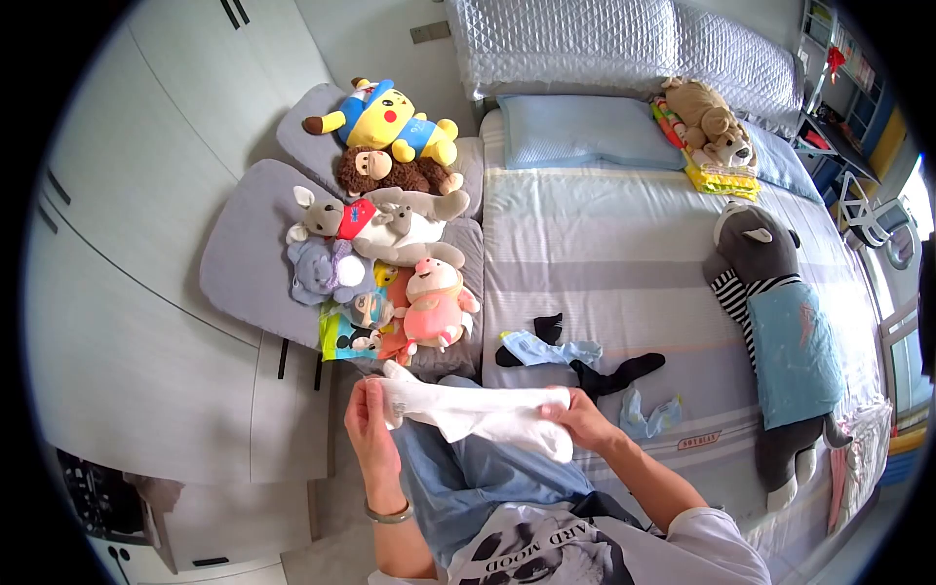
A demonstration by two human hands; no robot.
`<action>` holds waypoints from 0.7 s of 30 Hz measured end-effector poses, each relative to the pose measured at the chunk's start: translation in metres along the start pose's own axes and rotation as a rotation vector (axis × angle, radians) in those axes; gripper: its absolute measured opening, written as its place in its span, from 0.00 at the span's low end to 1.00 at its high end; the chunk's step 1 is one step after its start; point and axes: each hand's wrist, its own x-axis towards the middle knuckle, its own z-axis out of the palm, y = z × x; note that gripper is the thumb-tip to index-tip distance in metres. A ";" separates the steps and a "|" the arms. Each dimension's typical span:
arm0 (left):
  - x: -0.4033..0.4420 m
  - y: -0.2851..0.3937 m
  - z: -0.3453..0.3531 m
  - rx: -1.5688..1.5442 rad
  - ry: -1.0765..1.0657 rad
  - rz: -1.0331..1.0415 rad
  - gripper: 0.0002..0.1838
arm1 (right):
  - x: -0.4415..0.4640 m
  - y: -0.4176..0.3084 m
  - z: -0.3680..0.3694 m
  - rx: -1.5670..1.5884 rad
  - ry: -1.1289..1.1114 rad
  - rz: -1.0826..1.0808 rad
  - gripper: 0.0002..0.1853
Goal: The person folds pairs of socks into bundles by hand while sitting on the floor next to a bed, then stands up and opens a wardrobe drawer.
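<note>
A pair of white socks [478, 409] is stretched between my two hands, above my lap. My left hand [370, 414] pinches the cuff end, and a bracelet circles that wrist. The other end is gripped by my right hand [583, 419], close to the bed's edge; part of the fabric hangs down beside the fingers. On the bed just beyond my right hand lie a black sock [624, 373], a light blue sock [648, 414], another light blue sock [556, 349] and a small dark sock [548, 329].
Several plush toys, including a yellow one [390, 122], a kangaroo [380, 229] and a pink pig [434, 307], crowd grey cushions [244, 234] at left. A large grey plush [799, 341] lies along the bed's right side. A plush dog [712, 122] rests near the pillow [585, 132]. Cabinets [146, 322] line the left.
</note>
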 end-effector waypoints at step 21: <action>-0.066 -0.042 0.067 0.987 -0.384 0.747 0.16 | 0.012 0.013 0.022 0.114 0.334 -0.115 0.11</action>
